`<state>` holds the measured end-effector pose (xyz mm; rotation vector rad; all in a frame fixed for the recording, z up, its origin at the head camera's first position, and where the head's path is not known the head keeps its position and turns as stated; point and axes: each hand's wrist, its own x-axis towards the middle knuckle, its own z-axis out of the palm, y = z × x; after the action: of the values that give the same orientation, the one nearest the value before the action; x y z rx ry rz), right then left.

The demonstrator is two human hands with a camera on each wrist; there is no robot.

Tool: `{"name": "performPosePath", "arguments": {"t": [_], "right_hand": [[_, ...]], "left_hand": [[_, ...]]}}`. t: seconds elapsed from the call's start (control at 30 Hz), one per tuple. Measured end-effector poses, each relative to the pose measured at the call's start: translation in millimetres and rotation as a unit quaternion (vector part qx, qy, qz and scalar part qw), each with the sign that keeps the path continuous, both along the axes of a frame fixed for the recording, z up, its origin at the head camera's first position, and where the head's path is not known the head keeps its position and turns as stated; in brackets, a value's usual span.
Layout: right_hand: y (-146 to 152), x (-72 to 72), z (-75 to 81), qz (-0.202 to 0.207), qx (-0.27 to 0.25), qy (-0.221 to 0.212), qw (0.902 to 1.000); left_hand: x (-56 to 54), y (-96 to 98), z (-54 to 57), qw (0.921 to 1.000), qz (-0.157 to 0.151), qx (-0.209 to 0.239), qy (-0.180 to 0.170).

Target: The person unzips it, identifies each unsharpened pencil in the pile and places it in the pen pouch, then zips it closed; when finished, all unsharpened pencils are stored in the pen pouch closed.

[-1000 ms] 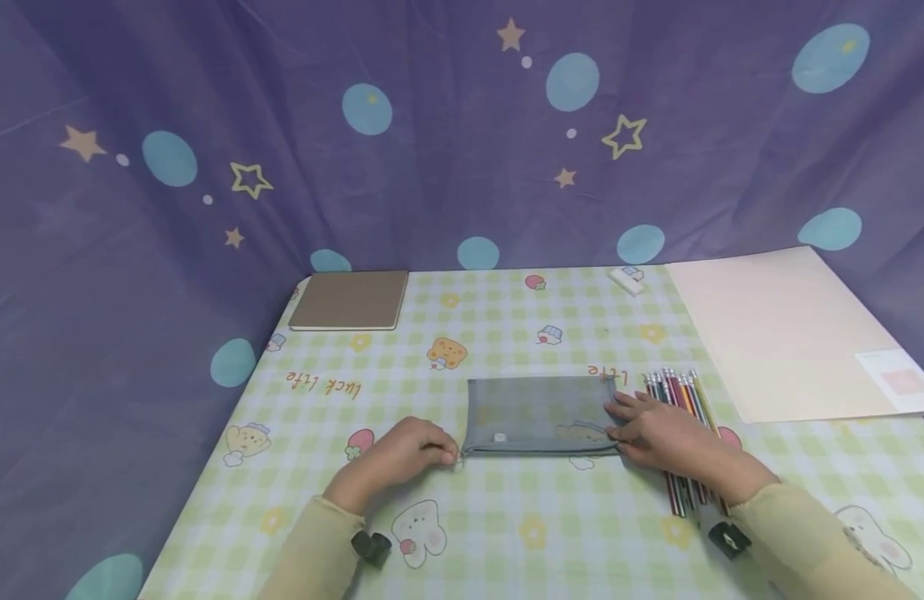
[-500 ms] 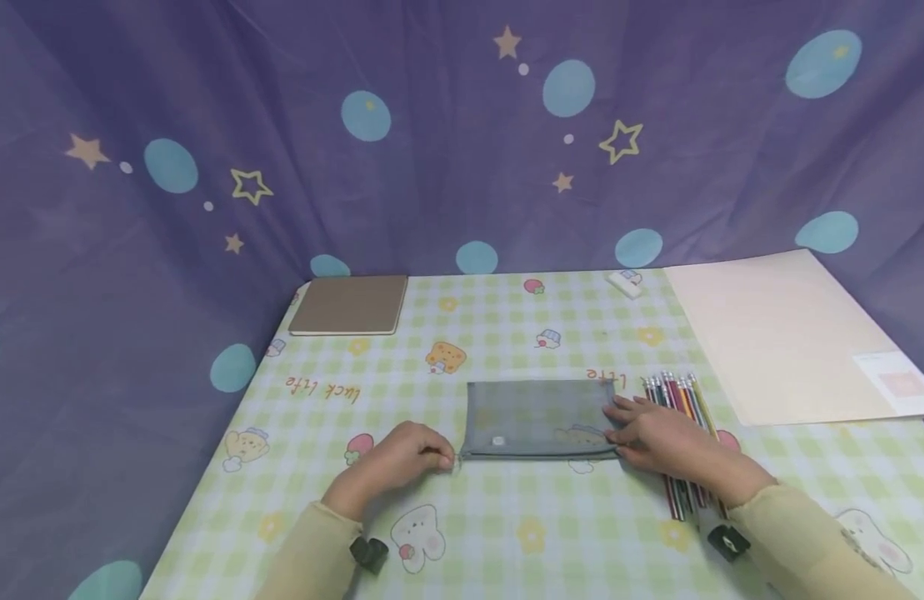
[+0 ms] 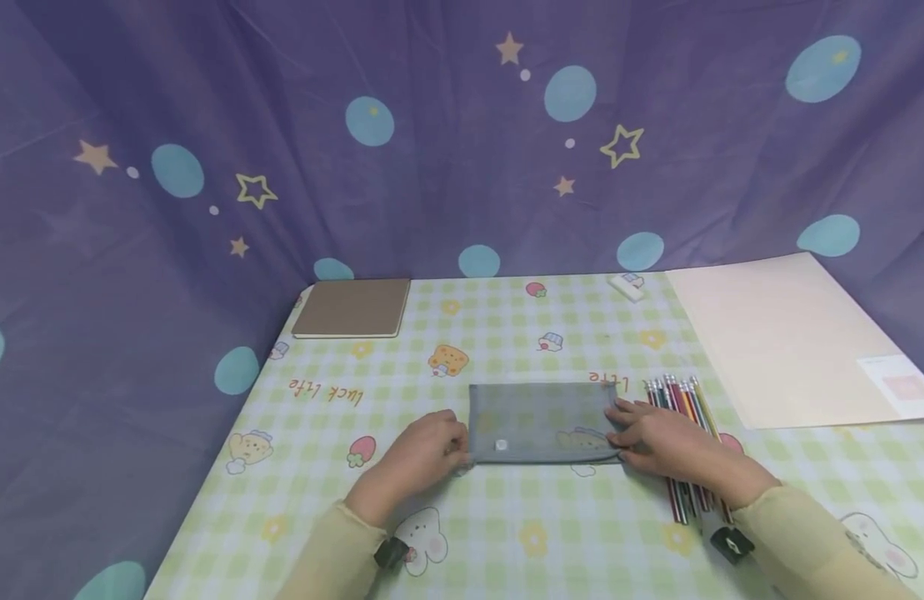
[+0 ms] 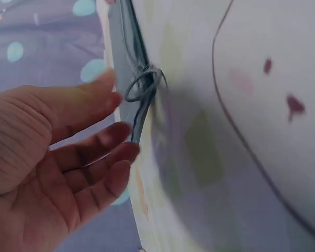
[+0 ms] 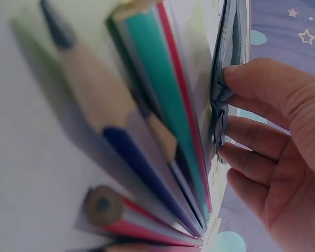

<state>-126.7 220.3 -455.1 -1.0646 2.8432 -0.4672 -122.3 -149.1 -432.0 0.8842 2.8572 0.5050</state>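
A see-through grey mesh zip pouch (image 3: 540,417) lies flat, its zipper edge towards me and a small white tag near its left end. Beside the pouch's left end is my left hand (image 3: 424,458), fingers loosely bent. In the left wrist view, the cord loop (image 4: 142,86) of the zipper pull shows just beyond its thumb, which does not grip it. My right hand (image 3: 667,442) pinches the near right corner of the pouch. The right wrist view shows its thumb (image 5: 247,79) on the zipper end. Under that hand lies a bunch of pencils (image 3: 679,392).
A brown notebook (image 3: 352,308) sits at the back left of the checked tablecloth (image 3: 491,533). At the back stands a white eraser (image 3: 626,287). A large cream sheet or folder (image 3: 776,350) covers the back right. Behind the table hangs a purple curtain (image 3: 432,192).
My left hand has let go of the zipper pull and moved right, up against the pouch's left end. The right hand and the pouch stay about where they were.
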Motion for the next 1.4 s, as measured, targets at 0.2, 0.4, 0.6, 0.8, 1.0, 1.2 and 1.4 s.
{"name": "performPosePath", "arguments": {"t": [0.2,0.4,0.6,0.8,1.0,1.2,1.4], "right_hand": [[0,-0.5,-0.9,0.003,-0.004,0.000,1.0000],[0,-1.0,-3.2,0.002,-0.004,0.004,1.0000],[1,0.2,-1.9,-0.003,-0.008,0.000,1.0000],[2,0.1,-2.6,-0.017,-0.021,-0.015,0.9995],[2,1.0,-4.2,-0.034,-0.038,-0.033,0.9981],[0,0.6,-8.9,-0.048,-0.064,0.015,0.9967],[-6,-4.1,-10.1,-0.067,-0.075,0.062,0.9930]], "left_hand": [[-5.4,17.0,-2.8,0.9987,-0.005,-0.049,0.013],[-6.6,22.9,-3.4,0.9976,-0.028,-0.058,0.024],[-6.2,22.2,-7.0,0.9978,-0.044,-0.015,0.047],[-6.0,25.6,-10.8,0.9947,-0.055,-0.012,0.086],[-5.0,30.3,-13.3,0.9954,-0.038,-0.008,0.087],[0.0,32.2,-10.6,0.9984,-0.017,0.022,0.048],[7.3,37.2,-14.0,0.9968,0.024,0.063,0.041]]}}
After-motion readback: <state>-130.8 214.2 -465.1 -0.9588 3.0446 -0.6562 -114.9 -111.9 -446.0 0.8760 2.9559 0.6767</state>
